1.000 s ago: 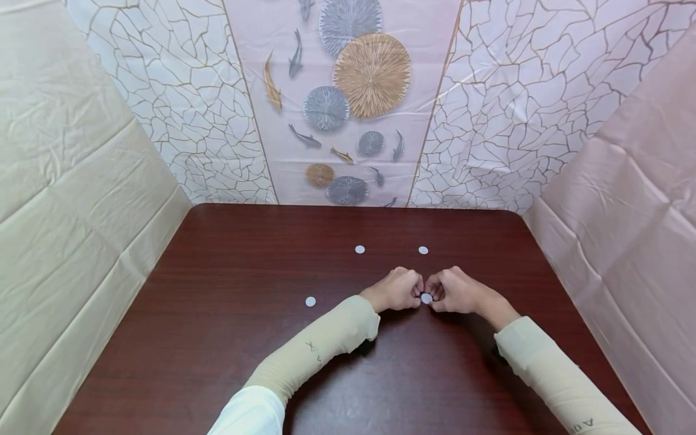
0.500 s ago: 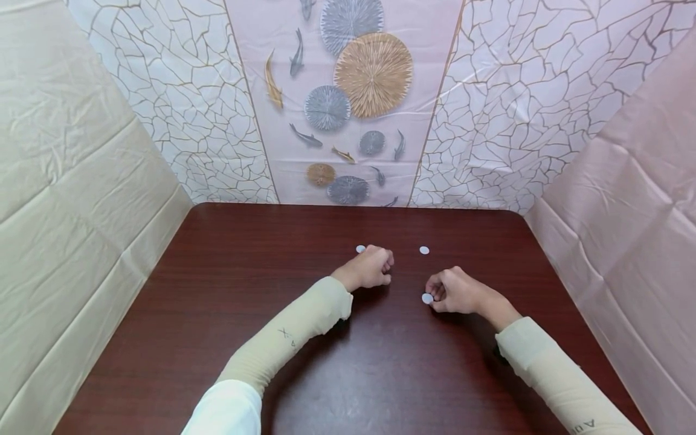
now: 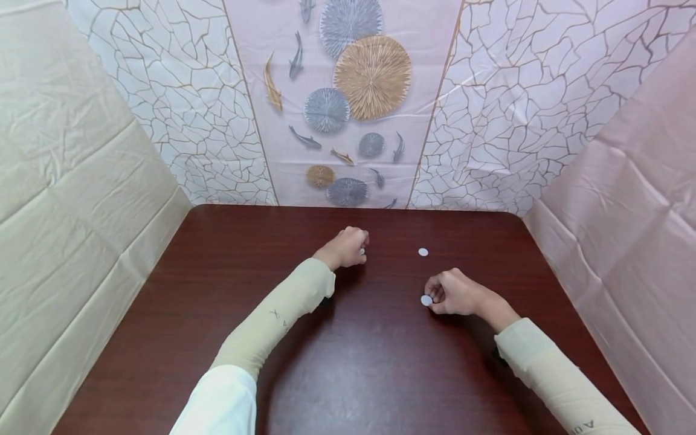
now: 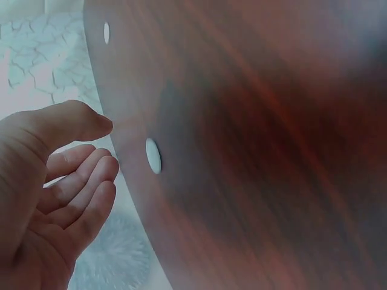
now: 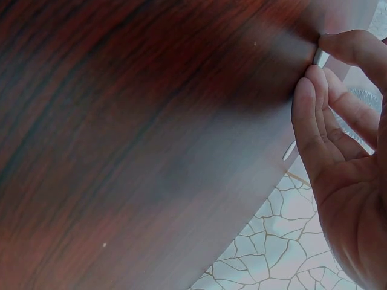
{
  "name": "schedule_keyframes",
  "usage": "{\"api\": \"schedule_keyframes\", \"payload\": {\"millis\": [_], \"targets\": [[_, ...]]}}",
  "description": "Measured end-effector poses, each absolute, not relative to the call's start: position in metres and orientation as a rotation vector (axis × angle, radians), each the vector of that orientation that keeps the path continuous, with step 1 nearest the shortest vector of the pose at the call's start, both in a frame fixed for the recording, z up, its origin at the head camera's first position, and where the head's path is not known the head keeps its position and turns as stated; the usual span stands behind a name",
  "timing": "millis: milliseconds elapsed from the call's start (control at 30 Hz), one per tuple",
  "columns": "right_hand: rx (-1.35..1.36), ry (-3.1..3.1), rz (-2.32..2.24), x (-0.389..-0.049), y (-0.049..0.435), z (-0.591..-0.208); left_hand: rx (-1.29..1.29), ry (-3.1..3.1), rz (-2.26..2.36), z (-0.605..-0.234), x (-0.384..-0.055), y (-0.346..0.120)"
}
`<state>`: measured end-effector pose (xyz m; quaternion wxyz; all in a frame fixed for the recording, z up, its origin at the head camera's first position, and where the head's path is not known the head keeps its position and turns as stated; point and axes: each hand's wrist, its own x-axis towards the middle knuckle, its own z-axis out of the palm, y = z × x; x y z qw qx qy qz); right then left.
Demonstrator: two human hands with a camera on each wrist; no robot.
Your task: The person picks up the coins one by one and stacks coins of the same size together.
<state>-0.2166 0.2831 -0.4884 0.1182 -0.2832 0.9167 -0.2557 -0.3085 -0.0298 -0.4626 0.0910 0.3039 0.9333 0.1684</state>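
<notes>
My left hand (image 3: 345, 246) hovers at the far middle of the table over a small white disc (image 3: 362, 251), mostly hidden behind the fingers in the head view. In the left wrist view, thumb and fingers are parted and stand just off that disc (image 4: 153, 156). To the right, my right hand (image 3: 455, 292) pinches another white disc (image 3: 426, 300) at the tabletop. The right wrist view shows this disc (image 5: 320, 58) edge-on between thumb and fingertips.
A further white disc (image 3: 423, 252) lies on the dark red-brown wooden table (image 3: 348, 368), beyond my right hand. Patterned cloth (image 3: 348, 151) hangs behind the table's far edge, and pale cloth walls (image 3: 614, 181) stand at both sides.
My left hand has left the disc at my right hand and moved left and away to the far middle disc. The near-left disc is now hidden under my left arm. My right hand stays put.
</notes>
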Motion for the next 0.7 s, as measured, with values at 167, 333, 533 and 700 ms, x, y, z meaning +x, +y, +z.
{"api": "schedule_keyframes", "payload": {"millis": [167,333,533,700], "targets": [[-0.83,2.68,-0.746,-0.216,0.283,-0.488,0.871,2.76,0.468,-0.463,-0.321,-0.036],[-0.805,2.664,-0.743,-0.216,0.283,-0.488,0.836,2.74,0.43,-0.466,-0.329,-0.039],[-0.804,2.649,-0.757,-0.217,0.284,-0.488,0.832,2.724,0.358,-0.468,-0.335,-0.039],[-0.802,2.651,-0.76,-0.217,0.284,-0.488,0.865,2.707,0.325,-0.475,-0.339,-0.039]]}}
